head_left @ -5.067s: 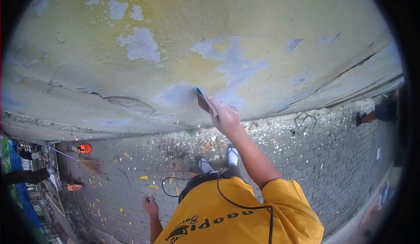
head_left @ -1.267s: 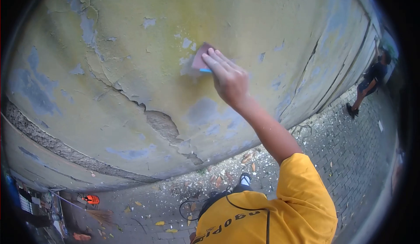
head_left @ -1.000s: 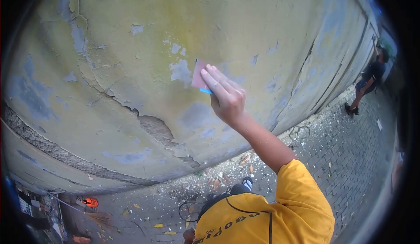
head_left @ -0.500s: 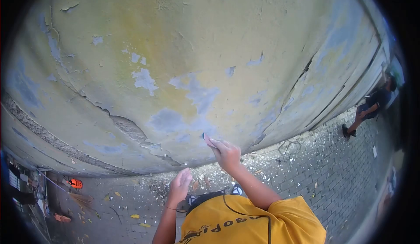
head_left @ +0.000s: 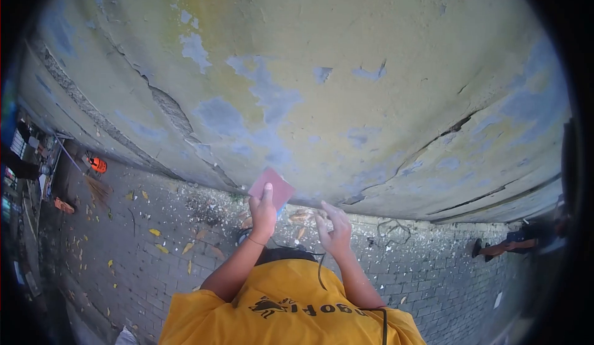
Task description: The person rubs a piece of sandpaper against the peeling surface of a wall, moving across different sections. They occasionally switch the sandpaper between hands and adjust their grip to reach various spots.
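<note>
A reddish-pink square of sandpaper [head_left: 272, 185] is pinched in my left hand [head_left: 263, 215], with the thumb laid flat on its face and the other fingers hidden behind it. Its upper corner overlaps the foot of the wall [head_left: 346, 128] in this view. To the right, my right hand [head_left: 335, 227] is raised with dusty fingers apart and nothing in them. Pale yellow paint on the wall is peeling, with bluish-grey patches [head_left: 272, 97] and long cracks [head_left: 458, 122] showing.
Paint flakes and yellow leaves [head_left: 162, 248] litter the brick paving [head_left: 421, 271]. A broom [head_left: 96, 187] and an orange object [head_left: 98, 164] are at the left. Far right, another person [head_left: 513, 243] stands near the wall.
The sandpaper has passed from my right hand to my left. My right hand has come down off the wall and opened. The view has tilted and shifted.
</note>
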Demonstrator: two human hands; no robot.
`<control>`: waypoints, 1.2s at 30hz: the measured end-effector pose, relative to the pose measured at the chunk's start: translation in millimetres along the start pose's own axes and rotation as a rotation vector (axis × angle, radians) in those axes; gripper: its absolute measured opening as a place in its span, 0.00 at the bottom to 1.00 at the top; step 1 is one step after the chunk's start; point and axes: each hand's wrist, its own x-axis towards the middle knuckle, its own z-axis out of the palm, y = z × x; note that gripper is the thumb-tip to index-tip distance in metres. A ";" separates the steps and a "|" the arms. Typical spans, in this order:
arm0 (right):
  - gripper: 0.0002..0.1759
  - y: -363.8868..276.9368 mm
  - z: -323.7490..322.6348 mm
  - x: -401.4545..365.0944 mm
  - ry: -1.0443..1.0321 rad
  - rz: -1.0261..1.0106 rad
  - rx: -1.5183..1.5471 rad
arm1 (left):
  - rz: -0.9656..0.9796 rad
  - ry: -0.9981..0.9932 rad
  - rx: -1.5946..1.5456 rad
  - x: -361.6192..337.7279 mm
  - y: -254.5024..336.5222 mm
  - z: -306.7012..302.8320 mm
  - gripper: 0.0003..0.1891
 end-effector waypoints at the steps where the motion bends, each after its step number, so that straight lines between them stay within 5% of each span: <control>1: 0.25 9.7 -8.0 -7.1 -0.035 0.296 0.049 | 0.049 0.099 0.035 19.1 4.5 -1.7 0.18; 2: 0.25 21.5 -15.7 -16.2 -0.069 0.592 0.094 | 0.023 0.168 0.141 43.3 9.0 -6.7 0.17; 6: 0.24 104.0 -35.3 -107.2 -0.457 0.794 -0.307 | 0.142 0.377 0.288 124.7 -2.3 6.2 0.19; 10: 0.23 155.3 -40.7 -262.4 -0.441 1.091 -0.297 | 0.533 0.602 0.474 143.1 -49.2 70.2 0.23; 12: 0.23 193.0 -42.8 -396.7 -0.689 1.479 -0.280 | 0.556 0.262 0.537 97.4 -55.3 82.8 0.20; 13: 0.24 204.2 -55.1 -462.3 -1.267 0.849 -0.508 | 0.558 0.277 0.535 83.1 -52.3 72.3 0.20; 14: 0.25 225.7 -47.2 -568.6 -1.501 0.555 -0.335 | 0.521 0.096 0.593 71.1 -47.8 54.5 0.20; 15: 0.25 229.9 -50.9 -570.8 -1.498 0.556 -0.332 | 0.480 -0.095 0.648 68.7 -42.5 40.5 0.21; 17: 0.24 222.1 -62.7 -580.0 -1.344 0.801 -0.267 | 0.642 0.414 0.645 91.9 -28.4 24.9 0.21; 20: 0.22 187.9 -90.2 -543.2 -1.103 1.138 -0.185 | 0.635 0.614 0.591 112.1 3.4 31.6 0.21; 24: 0.20 144.1 -94.8 -430.0 -0.692 1.517 -0.073 | 0.890 -0.074 0.918 83.6 -38.9 76.2 0.28; 27: 0.18 169.9 -79.0 -394.1 -0.243 1.712 0.120 | 0.899 -0.251 1.029 76.9 -49.1 53.1 0.32; 28: 0.18 189.6 -80.7 -392.1 -0.185 1.575 0.059 | 0.908 -0.263 1.024 86.9 -38.4 48.4 0.32; 30: 0.18 197.0 -88.0 -378.4 -0.138 1.452 -0.004 | 1.086 0.371 0.992 103.7 -16.1 39.0 0.32; 34: 0.19 200.9 -98.5 -362.4 -0.153 1.297 -0.108 | 0.964 0.369 1.121 95.7 -28.7 54.6 0.30; 36: 0.19 198.7 -93.8 -372.6 -0.258 1.488 -0.032 | 0.960 -0.183 1.191 78.0 -50.5 52.8 0.27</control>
